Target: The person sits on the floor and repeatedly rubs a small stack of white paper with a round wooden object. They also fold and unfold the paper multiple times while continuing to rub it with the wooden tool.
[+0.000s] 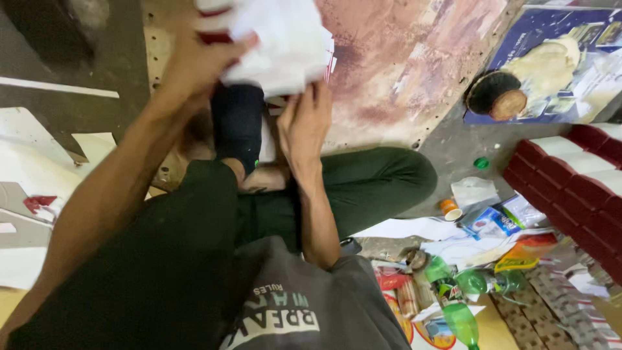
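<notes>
White sheet material (pixel 282 42), crumpled and edged in red, is gripped high above the lap of a person seated cross-legged on the floor (pixel 453 152). The left hand (pixel 194 61) has its grip closed over the left side of the bundle, fingers curled round it; the right hand (pixel 304 123), just below and to the right of that grip, presses against the underside, though whether its fingers pinch the material cannot be told. The work appears to be at the sorting or folding stage, with the bundle still bunched; any further handling would seem to call for a firmer two-handed hold. Well off to the right of the hands lie green plastic bottles (pixel 453 298), an orange cap (pixel 449 209), scattered wrappers and a stack of red-and-white boxes (pixel 576 188).
</notes>
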Demonstrator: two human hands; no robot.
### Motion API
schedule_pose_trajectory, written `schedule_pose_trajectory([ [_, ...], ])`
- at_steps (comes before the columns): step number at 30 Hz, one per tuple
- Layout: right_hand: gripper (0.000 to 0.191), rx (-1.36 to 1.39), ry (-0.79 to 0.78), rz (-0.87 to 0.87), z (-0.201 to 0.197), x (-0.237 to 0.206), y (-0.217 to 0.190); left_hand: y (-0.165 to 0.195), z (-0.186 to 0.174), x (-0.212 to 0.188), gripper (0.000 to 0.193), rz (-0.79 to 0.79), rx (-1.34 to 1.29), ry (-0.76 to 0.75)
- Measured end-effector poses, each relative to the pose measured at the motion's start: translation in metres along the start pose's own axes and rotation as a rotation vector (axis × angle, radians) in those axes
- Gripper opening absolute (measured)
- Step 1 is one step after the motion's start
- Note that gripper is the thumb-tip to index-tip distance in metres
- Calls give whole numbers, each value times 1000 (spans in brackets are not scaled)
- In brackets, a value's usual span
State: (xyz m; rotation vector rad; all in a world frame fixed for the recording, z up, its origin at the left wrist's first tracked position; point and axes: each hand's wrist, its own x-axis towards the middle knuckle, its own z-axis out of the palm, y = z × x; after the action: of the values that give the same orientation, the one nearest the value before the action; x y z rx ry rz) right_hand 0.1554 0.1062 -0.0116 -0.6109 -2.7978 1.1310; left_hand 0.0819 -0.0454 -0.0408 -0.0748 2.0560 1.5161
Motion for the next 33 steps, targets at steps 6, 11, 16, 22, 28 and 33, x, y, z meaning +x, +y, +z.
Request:
schedule_pose_trajectory([
  [6,28,31,62,-58,1,1,0,11,-20,25,49,26,-314,56],
  [11,31,160,156,15,1,0,0,18,-13,21,44,300,127,33],
  [16,24,63,33,22,2,-2,-1,17,-17,20,47,49,-171,-10],
  [22,36,20,10,-62,2,-5,-1,17,-21,24,43,-2,-354,26],
  [28,26,31,65,-13,2,-7,0,18,-21,26,39,146,-190,23],
  [33,26,171,145,-23,3,-6,0,17,-11,19,44,310,131,30],
])
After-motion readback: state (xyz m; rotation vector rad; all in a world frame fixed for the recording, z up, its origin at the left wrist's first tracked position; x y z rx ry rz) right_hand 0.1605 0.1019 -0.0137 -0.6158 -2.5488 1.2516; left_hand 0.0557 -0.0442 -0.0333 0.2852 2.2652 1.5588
